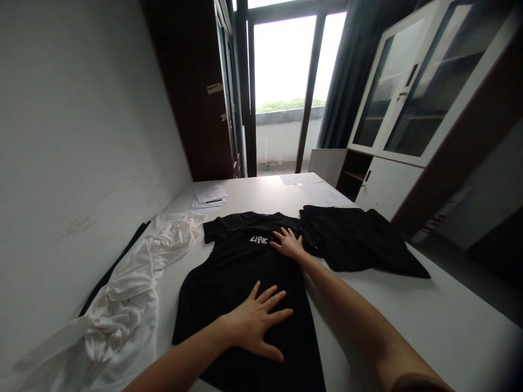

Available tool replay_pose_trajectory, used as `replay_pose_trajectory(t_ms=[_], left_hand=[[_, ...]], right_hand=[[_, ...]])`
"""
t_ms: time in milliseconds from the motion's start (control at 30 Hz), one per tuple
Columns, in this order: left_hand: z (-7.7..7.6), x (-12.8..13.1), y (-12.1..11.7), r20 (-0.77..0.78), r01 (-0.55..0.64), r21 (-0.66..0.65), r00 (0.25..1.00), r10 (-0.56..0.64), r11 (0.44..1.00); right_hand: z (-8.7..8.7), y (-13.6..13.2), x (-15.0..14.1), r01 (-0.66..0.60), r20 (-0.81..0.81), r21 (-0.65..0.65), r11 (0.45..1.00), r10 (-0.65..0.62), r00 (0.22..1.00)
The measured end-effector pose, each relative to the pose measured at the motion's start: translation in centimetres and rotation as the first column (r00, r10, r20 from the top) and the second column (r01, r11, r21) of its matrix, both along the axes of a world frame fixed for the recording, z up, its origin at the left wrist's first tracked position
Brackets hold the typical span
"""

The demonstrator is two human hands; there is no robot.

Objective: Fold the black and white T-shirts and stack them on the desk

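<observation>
A black T-shirt (241,272) with small white lettering on the chest lies spread flat on the white table (408,310). My left hand (255,322) rests flat on its lower half, fingers spread and open. My right hand (289,243) lies flat on the chest area just right of the lettering, fingers stretched out. Neither hand holds anything.
A crumpled white garment (134,283) lies along the left wall. Another black garment (359,239) lies right of the shirt. Paper stacks (208,195) and loose sheets (302,179) sit at the far end. A glass-door cabinet (408,92) stands at right, a window door behind.
</observation>
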State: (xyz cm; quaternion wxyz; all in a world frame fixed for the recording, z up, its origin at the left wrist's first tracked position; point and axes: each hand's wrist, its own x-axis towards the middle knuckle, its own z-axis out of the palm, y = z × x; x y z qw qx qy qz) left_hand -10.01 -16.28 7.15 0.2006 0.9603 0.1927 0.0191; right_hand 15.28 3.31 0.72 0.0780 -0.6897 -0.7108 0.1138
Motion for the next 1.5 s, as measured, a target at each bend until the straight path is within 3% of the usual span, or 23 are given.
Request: replay_pose_trajectory(t_ms=[167, 300, 500, 633, 733, 800, 867, 900, 933, 1000, 1067, 1133, 1200, 1267, 1367, 1500], left_hand=[[1.2, 1.6, -1.3, -0.003, 0.052, 0.122, 0.999, -0.052, 0.991], [1.1, 1.9, -3.2, -0.109, 0.183, 0.211, 0.981, -0.163, 0.960], [0.4, 2.3, -4.2, -0.174, 0.202, 0.169, 0.970, -0.172, 0.965], [-0.3, 4.2, -3.5, -0.042, 0.187, -0.040, 0.981, -0.189, 0.982], [-1.4, 6.4, -3.4, 0.115, 0.001, -0.312, 0.993, 0.037, 0.950], [-2.0, 7.8, -3.1, 0.123, -0.155, -0.519, 0.960, 0.253, 0.841], [-1.9, 8.5, -2.3, 0.081, -0.221, -0.686, 0.924, 0.374, 0.694], [-1.5, 8.5, -1.7, 0.081, -0.218, -0.727, 0.914, 0.397, 0.651], [-1.0, 8.2, -0.9, 0.106, -0.208, -0.734, 0.905, 0.411, 0.647], [0.3, 7.0, 1.1, 0.205, -0.220, -0.629, 0.878, 0.432, 0.746], [1.2, 5.2, 3.7, 0.302, -0.307, -0.419, 0.841, 0.450, 0.855], [1.2, 3.1, 6.9, 0.354, -0.435, -0.239, 0.794, 0.495, 0.868], [0.1, 1.0, 10.6, 0.389, -0.570, -0.133, 0.722, 0.572, 0.811], [-1.5, -1.0, 14.5, 0.406, -0.692, -0.080, 0.635, 0.657, 0.718], [-4.0, -3.2, 19.7, 0.290, -0.824, -0.079, 0.520, 0.804, 0.561], [-6.3, -4.3, 23.8, 0.156, -0.901, -0.034, 0.422, 0.893, 0.432]], right_hand=[[1.0, 3.5, 0.8, -0.018, 0.042, -0.130, 0.991, 0.024, 0.999], [0.9, 5.8, 1.6, -0.015, 0.061, -0.137, 0.991, 0.023, 0.998], [0.6, 7.6, 2.2, -0.030, 0.050, -0.140, 0.990, 0.037, 0.998], [0.3, 7.8, 2.3, -0.053, 0.055, -0.114, 0.992, 0.059, 0.997], [0.0, 8.0, 2.2, -0.058, 0.059, -0.094, 0.994, 0.063, 0.996], [-0.1, 8.3, 2.0, -0.065, 0.059, -0.098, 0.993, 0.071, 0.996], [-0.1, 8.7, 1.8, -0.075, 0.060, -0.113, 0.991, 0.083, 0.995], [-0.1, 9.0, 1.7, -0.080, 0.060, -0.121, 0.989, 0.088, 0.994], [0.0, 9.3, 1.6, -0.084, 0.060, -0.128, 0.988, 0.092, 0.994], [0.0, 10.0, 1.5, -0.092, 0.055, -0.133, 0.987, 0.100, 0.993], [-0.1, 10.7, 1.5, -0.107, 0.049, -0.134, 0.985, 0.115, 0.992], [-0.3, 11.2, 1.3, -0.125, 0.046, -0.130, 0.984, 0.132, 0.990], [-0.7, 11.4, 1.1, -0.135, 0.043, -0.113, 0.984, 0.141, 0.989], [-1.1, 11.3, 0.8, -0.152, 0.042, -0.077, 0.985, 0.155, 0.987], [-1.7, 10.6, 0.2, -0.192, 0.044, 0.015, 0.981, 0.191, 0.981], [-1.4, 9.6, -0.4, -0.188, 0.049, 0.088, 0.978, 0.184, 0.982]])
